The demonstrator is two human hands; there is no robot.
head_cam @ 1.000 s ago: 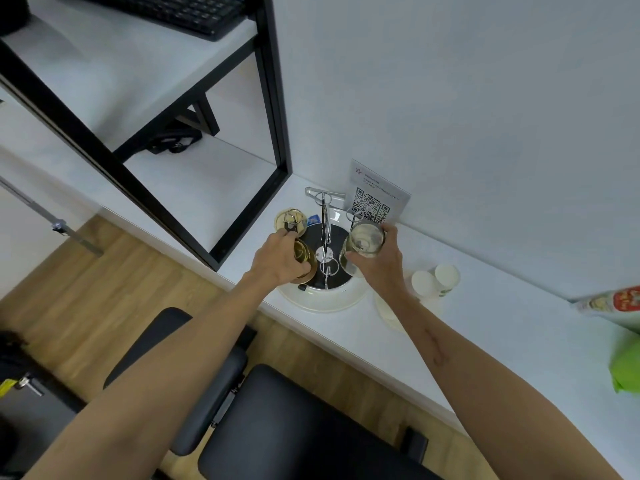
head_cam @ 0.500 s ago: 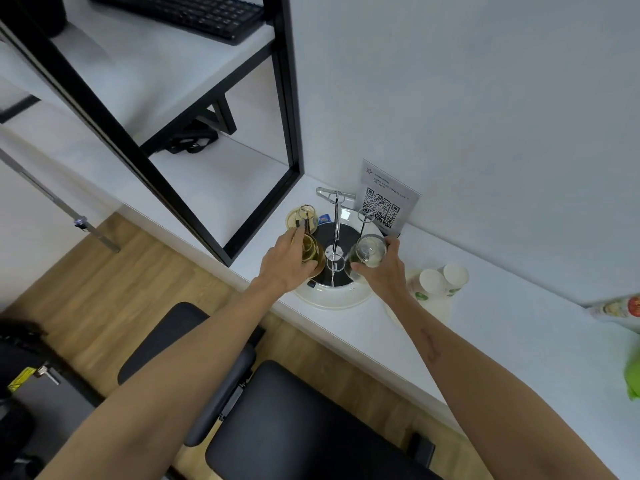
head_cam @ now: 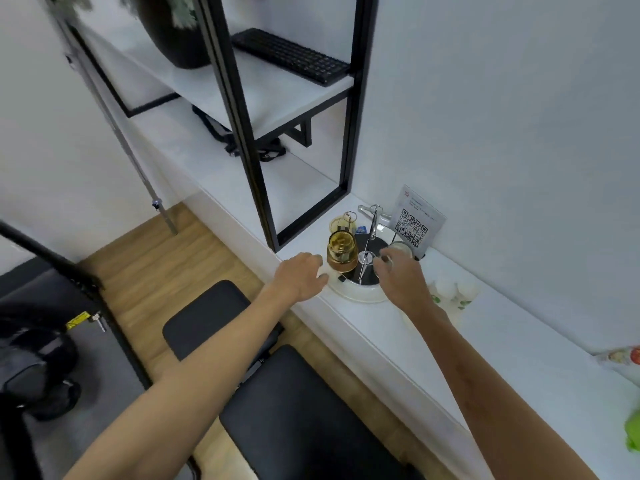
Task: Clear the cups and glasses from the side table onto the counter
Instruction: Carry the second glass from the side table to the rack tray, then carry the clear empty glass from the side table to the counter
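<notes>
Both hands at the cup rack on the counter

Left hand (head_cam: 300,279): fingers spread, holding nothing, just left of the amber glass (head_cam: 342,252), which stands upright on the round tray (head_cam: 360,296). Right hand (head_cam: 401,278): fingers curl at the clear glass (head_cam: 398,251) on the tray's far right; whether they clamp it I cannot tell. 2 paper cups (head_cam: 453,292) stand further right.

Bright, even light; blurred, warped edges

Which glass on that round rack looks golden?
The amber glass beside the left hand, upside down on the round white rack. The clear glass by the right hand is colourless.
</notes>
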